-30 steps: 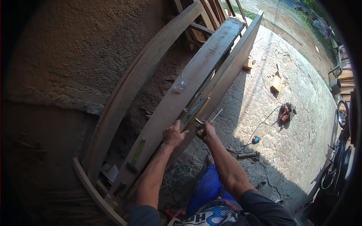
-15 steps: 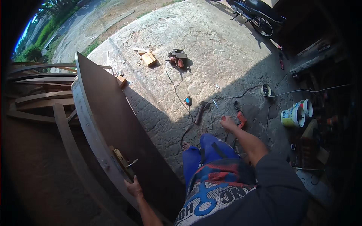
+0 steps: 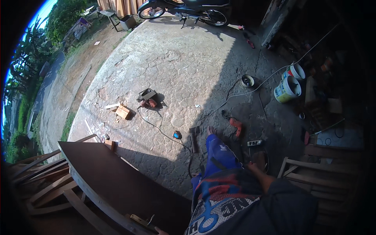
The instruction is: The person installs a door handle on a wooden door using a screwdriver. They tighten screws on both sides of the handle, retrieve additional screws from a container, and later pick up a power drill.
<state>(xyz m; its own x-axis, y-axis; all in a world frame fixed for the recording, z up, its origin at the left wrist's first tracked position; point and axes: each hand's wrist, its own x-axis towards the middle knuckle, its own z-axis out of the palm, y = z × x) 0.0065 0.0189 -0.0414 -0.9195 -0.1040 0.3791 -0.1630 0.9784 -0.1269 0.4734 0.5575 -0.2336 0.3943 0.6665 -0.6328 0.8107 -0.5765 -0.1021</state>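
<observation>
At the lower left, a dark brown wooden door (image 3: 105,168) stands on its long side, its narrow edge facing up. A brass-coloured lock (image 3: 138,219) with a silver lever handle (image 3: 151,218) is set at that edge. My left hand (image 3: 159,230) grips the door beside the lock, mostly cut off by the frame's lower border. Low beside my right thigh, my right hand (image 3: 254,166) is closed on a screwdriver (image 3: 250,152), whose thin shaft shows only faintly. Near that hand lie a white power strip (image 3: 255,143) and a red-orange drill (image 3: 236,126).
A hammer (image 3: 194,139), blue tape measure (image 3: 177,134), power planer (image 3: 148,98) and wood block (image 3: 123,112) lie on cracked concrete, with cords across it. White buckets (image 3: 287,89) stand right, near a wooden frame (image 3: 313,172). A motorbike (image 3: 188,13) is parked beyond; timbers (image 3: 51,188) lie left.
My view has swung toward the right, so the door and lock sit lower in the picture. My right hand, with the screwdriver, has dropped from in front of me to beside my thigh.
</observation>
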